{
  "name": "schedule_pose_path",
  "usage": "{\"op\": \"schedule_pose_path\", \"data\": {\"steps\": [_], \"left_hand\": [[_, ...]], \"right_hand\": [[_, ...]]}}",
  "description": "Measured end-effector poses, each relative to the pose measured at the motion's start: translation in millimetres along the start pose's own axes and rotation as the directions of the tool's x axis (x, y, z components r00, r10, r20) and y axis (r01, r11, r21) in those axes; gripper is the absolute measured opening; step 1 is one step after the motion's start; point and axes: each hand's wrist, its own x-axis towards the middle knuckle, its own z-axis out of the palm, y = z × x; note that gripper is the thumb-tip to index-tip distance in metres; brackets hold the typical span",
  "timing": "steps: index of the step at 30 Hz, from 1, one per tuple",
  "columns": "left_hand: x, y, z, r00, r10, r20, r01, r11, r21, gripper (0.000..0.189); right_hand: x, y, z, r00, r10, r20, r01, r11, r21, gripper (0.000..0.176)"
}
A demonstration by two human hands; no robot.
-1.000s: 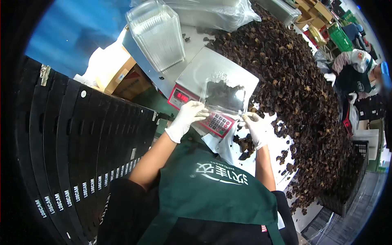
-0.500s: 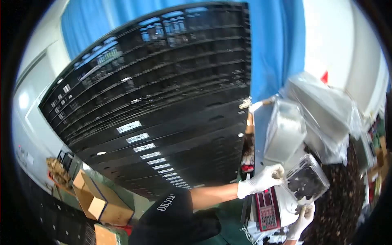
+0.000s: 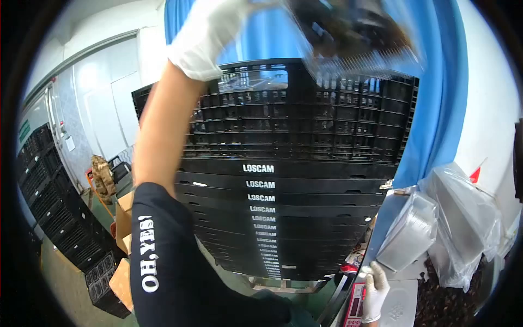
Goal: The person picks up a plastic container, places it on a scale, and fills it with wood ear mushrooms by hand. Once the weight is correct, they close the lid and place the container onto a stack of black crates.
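Observation:
My left hand [image 3: 210,41], in a white glove, is raised high at the top of the view. Its fingers grip the left edge of a clear plastic box [image 3: 354,32] filled with dark pieces; the box is blurred and cut off by the upper edge. Behind it stands a tall stack of black crates [image 3: 321,141]. Low on the right, my gloved right hand [image 3: 376,294] has its fingers apart and nothing visible in them. It is over a red scale [image 3: 355,305] with a pale weighing plate [image 3: 400,302].
Nested clear plastic boxes [image 3: 408,234] and a plastic-wrapped stack [image 3: 457,229] stand beyond the scale. Dark loose pieces [image 3: 447,305] lie at the lower right. More black crates [image 3: 60,201] and a cardboard box [image 3: 121,283] are on the left. A blue curtain [image 3: 436,109] hangs behind.
My left hand has lifted the clear box from above the scale up to the crates. My right hand has let go of it and moved left. The view has swung up and right itself level.

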Motion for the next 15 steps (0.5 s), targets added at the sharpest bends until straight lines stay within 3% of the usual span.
{"op": "schedule_pose_path", "data": {"steps": [2, 3, 5, 7, 8, 9, 11, 13, 14, 15], "left_hand": [[29, 29, -54, 0.979, -0.043, -0.198, 0.094, 0.962, 0.256, 0.019], [29, 44, -53, 0.953, -0.021, -0.303, 0.158, 0.887, 0.433, 0.021], [59, 42, -157, 0.934, -0.017, -0.358, 0.193, 0.866, 0.462, 0.023], [63, 44, -229, 0.905, 0.001, -0.425, 0.352, 0.556, 0.753, 0.011], [60, 43, -260, 0.880, -0.119, -0.460, 0.445, 0.547, 0.709, 0.010], [60, 36, -289, 0.865, -0.147, -0.479, 0.490, 0.453, 0.745, 0.014], [25, 41, -247, 0.839, -0.289, -0.461, 0.544, 0.473, 0.694, 0.018], [-7, 26, -243, 0.901, -0.274, -0.336, 0.411, 0.295, 0.863, 0.023], [-6, 2, -256, 0.870, -0.169, -0.464, 0.439, -0.163, 0.883, 0.026], [-15, -12, -258, 0.894, -0.126, -0.429, 0.356, -0.382, 0.853, 0.034]], "right_hand": [[-4, 17, 7, 0.998, 0.036, 0.052, -0.040, 0.997, 0.068, 0.032], [-5, 24, 10, 0.997, 0.020, 0.080, -0.027, 0.996, 0.086, 0.033], [-8, 25, 17, 0.987, 0.133, 0.094, -0.141, 0.987, 0.082, 0.030], [-8, 25, 24, 0.979, 0.184, 0.083, -0.186, 0.982, 0.017, 0.028], [-7, 23, 28, 0.980, 0.185, 0.077, -0.186, 0.983, 0.003, 0.026], [-5, 22, 31, 0.980, 0.180, 0.083, -0.181, 0.984, 0.005, 0.026], [-4, 21, 37, 0.967, 0.228, 0.115, -0.227, 0.974, -0.025, 0.025], [-4, 26, 40, 0.964, 0.233, 0.126, -0.237, 0.971, 0.022, 0.024], [-4, 29, 41, 0.960, 0.246, 0.136, -0.250, 0.968, 0.013, 0.024], [-3, 31, 41, 0.955, 0.259, 0.145, -0.262, 0.965, 0.002, 0.025]]}}
